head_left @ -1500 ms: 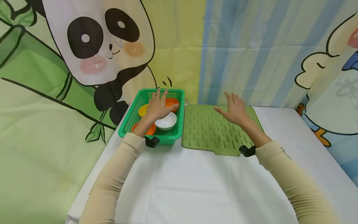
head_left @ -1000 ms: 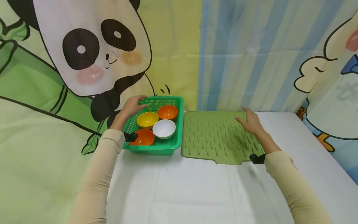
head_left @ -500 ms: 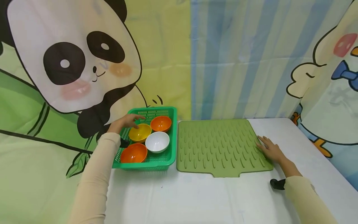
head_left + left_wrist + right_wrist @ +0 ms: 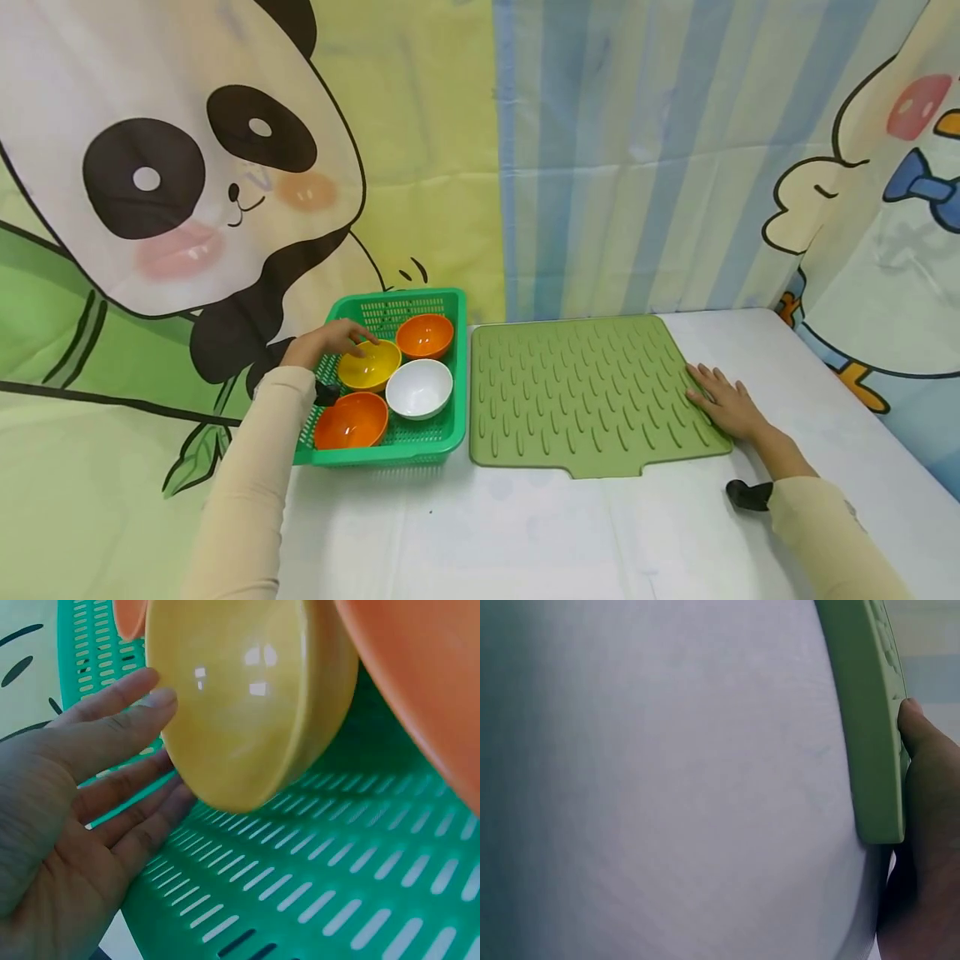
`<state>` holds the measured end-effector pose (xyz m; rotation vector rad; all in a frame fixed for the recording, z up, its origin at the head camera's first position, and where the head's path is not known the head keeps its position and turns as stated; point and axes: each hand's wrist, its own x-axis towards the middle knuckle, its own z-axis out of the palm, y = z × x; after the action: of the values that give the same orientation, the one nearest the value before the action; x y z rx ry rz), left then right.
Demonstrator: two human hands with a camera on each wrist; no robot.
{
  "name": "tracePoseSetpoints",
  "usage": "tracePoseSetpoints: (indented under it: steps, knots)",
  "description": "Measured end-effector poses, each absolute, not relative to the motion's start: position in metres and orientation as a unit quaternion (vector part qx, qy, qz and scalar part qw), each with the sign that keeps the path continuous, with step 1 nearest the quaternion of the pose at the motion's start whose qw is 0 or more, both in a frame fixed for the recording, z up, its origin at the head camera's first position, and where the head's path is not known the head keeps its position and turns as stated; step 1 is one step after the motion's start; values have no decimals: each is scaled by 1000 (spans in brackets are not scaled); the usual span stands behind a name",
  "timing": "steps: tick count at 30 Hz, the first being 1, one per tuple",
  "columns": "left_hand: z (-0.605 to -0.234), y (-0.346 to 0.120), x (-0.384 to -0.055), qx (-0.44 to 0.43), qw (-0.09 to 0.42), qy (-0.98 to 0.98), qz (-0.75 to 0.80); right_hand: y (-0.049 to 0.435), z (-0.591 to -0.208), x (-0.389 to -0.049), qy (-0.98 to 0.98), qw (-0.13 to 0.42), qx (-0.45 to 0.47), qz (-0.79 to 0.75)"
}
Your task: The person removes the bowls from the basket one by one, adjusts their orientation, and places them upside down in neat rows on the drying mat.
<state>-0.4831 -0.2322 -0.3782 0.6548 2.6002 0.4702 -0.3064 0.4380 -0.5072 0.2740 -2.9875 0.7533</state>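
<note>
Two spread hands: left hand [image 4: 324, 341] against yellow bowl [image 4: 368, 366], right hand [image 4: 723, 404] on mat [image 4: 585, 392]

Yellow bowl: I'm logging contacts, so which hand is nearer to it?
Left. The left hand is at the yellow bowl in the green basket, fingers against its side. The right hand rests on the green mat's right edge.

Staged room, cartoon backdrop [image 4: 225, 167], covered table [image 4: 525, 533]
</note>
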Motion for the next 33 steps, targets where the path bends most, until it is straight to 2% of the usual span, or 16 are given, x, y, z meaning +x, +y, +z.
tracePoseSetpoints:
  steps: [13, 24, 33]
  knots:
    - [-379, -238, -486, 263, 205, 923, 192, 440, -508, -310, -966, 32, 85, 241]
    - [-377, -242, -484, 224, 199, 928, 221, 441, -510, -311, -965, 22, 84, 246]
    - [-369, -243, -478, 181, 225, 931, 221, 442, -512, -310, -964, 30, 94, 246]
